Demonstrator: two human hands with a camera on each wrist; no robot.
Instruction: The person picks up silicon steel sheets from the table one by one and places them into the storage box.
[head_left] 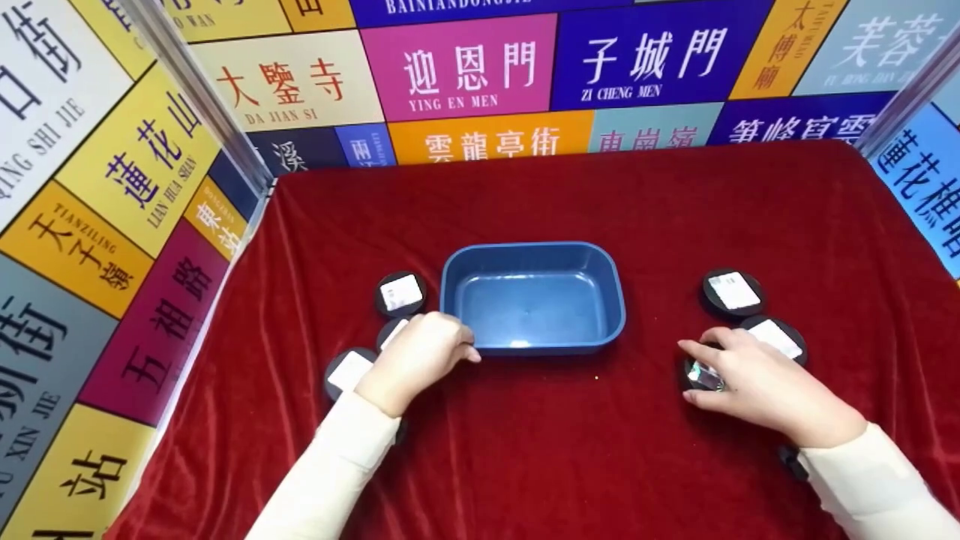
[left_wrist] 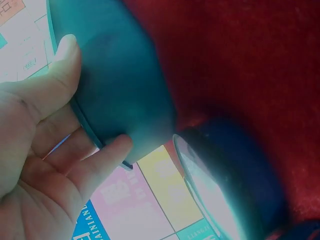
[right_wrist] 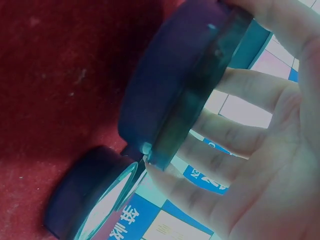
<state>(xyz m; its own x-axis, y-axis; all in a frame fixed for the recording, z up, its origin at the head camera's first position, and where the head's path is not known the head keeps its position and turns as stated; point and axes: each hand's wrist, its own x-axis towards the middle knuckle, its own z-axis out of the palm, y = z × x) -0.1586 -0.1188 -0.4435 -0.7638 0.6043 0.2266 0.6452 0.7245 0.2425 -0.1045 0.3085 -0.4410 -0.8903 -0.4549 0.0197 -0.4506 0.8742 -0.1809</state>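
Note:
A blue rectangular plastic bin (head_left: 540,349) stands on the red cloth, and its inside is bare. At its front left corner my left hand (head_left: 427,349) holds the rim; the left wrist view shows the thumb and fingers about the wall (left_wrist: 120,85). My right hand (head_left: 757,382) grips a round black lidded container (head_left: 703,377) from above, fingers and thumb spread round its edge. In the right wrist view the fingers (right_wrist: 250,90) touch the rim of this container (right_wrist: 165,85). Its top is partly hidden by the hand.
Left of the bin lie more round black containers with white labels: one at the back (head_left: 401,294), one partly hidden behind the left hand (head_left: 391,330), one in front (head_left: 349,371). Two others (head_left: 733,292) (head_left: 776,339) are beside the right hand. Panels with printed signs (head_left: 457,67) surround the table.

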